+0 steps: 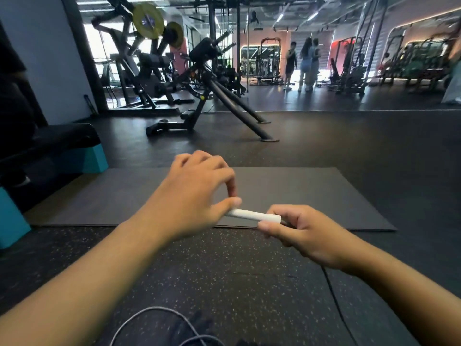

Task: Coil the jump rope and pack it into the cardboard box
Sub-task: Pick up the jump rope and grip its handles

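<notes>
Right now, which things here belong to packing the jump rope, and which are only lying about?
Belongs to the job:
white handle, pinched by left hand and right hand
grey rope, loose on the floor
No cardboard box in view.

Lying about:
dark mat
teal blocks
gym machines

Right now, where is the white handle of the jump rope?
In the head view the white handle is at centre, held in the air between the left hand and the right hand, above the near edge of the dark mat.
</notes>
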